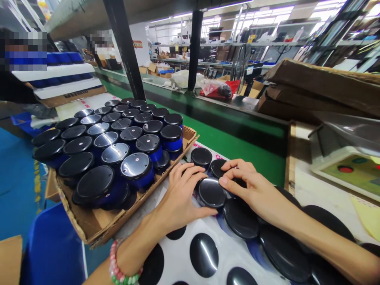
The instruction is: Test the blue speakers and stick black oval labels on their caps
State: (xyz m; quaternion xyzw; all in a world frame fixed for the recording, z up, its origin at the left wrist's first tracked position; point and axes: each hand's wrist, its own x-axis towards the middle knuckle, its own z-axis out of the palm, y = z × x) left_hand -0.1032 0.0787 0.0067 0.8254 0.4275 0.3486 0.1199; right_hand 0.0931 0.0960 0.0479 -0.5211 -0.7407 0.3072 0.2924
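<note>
My left hand [181,194], with a beaded bracelet at the wrist, curves round the near left side of a round unit with a glossy black top [211,192]. Thumb and fingers are spread along its rim, closed on it. The fingertips of my right hand [247,184] touch the same unit's right edge, bent together over the dark cap [217,168] behind; whether they grip anything is hidden. More black-topped units with blue sides [241,217] run toward the lower right. A white sheet with round black discs [204,255] lies below my left hand.
A cardboard tray [118,223] of stacked blue-and-black units stands at left. Behind runs a green belt [246,146] with black posts. A machine with a red button [346,169] and brown cartons [320,91] are at right. A person is at far left.
</note>
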